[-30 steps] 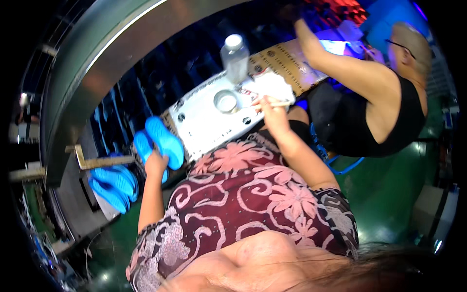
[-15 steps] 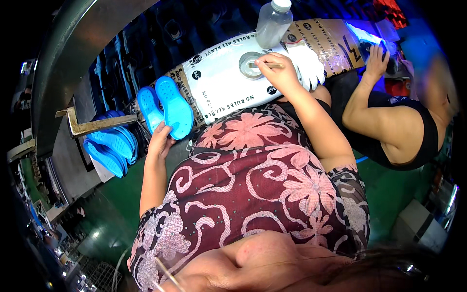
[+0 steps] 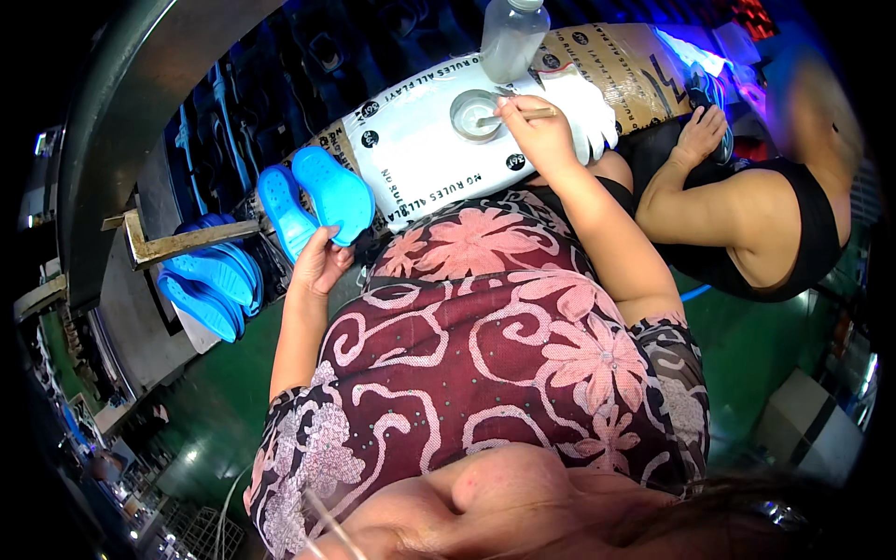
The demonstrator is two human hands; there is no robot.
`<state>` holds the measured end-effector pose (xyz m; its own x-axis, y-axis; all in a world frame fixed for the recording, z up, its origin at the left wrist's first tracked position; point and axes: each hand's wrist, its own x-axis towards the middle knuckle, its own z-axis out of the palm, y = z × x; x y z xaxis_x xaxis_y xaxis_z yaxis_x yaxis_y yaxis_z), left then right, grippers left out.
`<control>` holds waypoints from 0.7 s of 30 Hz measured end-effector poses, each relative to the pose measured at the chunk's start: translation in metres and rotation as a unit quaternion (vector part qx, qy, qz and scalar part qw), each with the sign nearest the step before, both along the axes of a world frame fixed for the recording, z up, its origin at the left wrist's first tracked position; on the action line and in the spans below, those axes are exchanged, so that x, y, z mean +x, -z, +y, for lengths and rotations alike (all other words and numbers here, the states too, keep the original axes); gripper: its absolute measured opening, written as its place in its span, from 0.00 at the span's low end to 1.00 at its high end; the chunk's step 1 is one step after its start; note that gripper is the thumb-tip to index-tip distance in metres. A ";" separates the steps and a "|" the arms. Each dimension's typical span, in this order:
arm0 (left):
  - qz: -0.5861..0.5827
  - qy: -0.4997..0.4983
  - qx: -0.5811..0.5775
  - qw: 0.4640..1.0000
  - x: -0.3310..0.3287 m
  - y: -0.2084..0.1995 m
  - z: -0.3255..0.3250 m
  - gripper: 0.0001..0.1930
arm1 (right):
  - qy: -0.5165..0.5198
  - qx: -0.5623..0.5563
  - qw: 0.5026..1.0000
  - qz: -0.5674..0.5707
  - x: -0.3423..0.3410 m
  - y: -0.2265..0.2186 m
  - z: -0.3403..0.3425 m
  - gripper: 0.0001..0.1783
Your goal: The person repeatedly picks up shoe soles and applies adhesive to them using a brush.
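Two blue shoe soles (image 3: pixel 317 201) — left hand (image 3: pixel 320 264) fingers gripping | right hand (image 3: pixel 534 131) fingers pinching brush (image 3: pixel 513 117) — over metal dish (image 3: pixel 474 114)

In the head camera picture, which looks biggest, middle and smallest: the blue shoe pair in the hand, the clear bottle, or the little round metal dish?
1. Blue shoe pair, held by the left hand: biggest.
2. Clear bottle: middle, though its top is cut off.
3. Round metal dish: smallest.
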<state>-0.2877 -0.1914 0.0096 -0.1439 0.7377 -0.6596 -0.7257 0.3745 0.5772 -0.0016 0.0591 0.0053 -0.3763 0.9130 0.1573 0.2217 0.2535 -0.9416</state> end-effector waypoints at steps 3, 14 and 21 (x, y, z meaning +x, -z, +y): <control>0.116 -0.024 0.033 0.992 0.033 -0.031 0.019 0.14 | 0.020 -0.049 0.998 0.038 0.001 0.002 0.004 0.13; 0.513 -0.033 0.166 0.842 0.074 -0.065 0.065 0.22 | -0.033 -0.136 0.955 0.262 0.005 -0.058 -0.032 0.20; 0.542 -0.048 0.220 0.810 0.087 -0.067 0.080 0.20 | -0.151 0.271 0.945 0.108 -0.009 -0.089 -0.064 0.08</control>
<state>-0.2012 -0.1111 0.0767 -0.5326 0.8184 0.2157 0.2827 -0.0682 0.9568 -0.0103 -0.0047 0.0947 -0.5120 0.5327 0.6739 -0.1205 0.7322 -0.6704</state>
